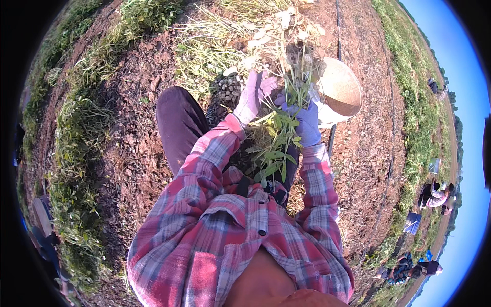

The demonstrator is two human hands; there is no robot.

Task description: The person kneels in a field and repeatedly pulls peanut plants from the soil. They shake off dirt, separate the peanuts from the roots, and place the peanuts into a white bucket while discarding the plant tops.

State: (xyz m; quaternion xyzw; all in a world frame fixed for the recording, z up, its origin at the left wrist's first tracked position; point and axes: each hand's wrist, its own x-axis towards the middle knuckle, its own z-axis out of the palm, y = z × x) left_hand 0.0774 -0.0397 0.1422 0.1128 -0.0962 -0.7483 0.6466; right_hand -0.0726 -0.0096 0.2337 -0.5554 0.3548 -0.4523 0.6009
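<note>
My right hand (307, 122), in a bluish-purple glove, is closed around the green stems of an uprooted peanut plant (278, 153). The leaves hang towards my lap, and roots with pale pods (284, 34) spread out beyond the hand. My left hand (251, 94), in a light pink-purple glove, is raised beside the roots; whether its fingers grip any pods cannot be told. A heap of picked peanuts (230, 90) lies in shade left of that hand. Just right of the plant, a white bucket (343, 111) leans with its mouth facing me; its inner wall looks dusty.
Pulled peanut plants (207, 57) lie ahead on dry reddish soil. A black drip line (339, 30) runs past the bucket. Green crop rows (78, 153) flank me. Far right are a crouching person (435, 196), other people (410, 268) and a blue bucket (412, 223).
</note>
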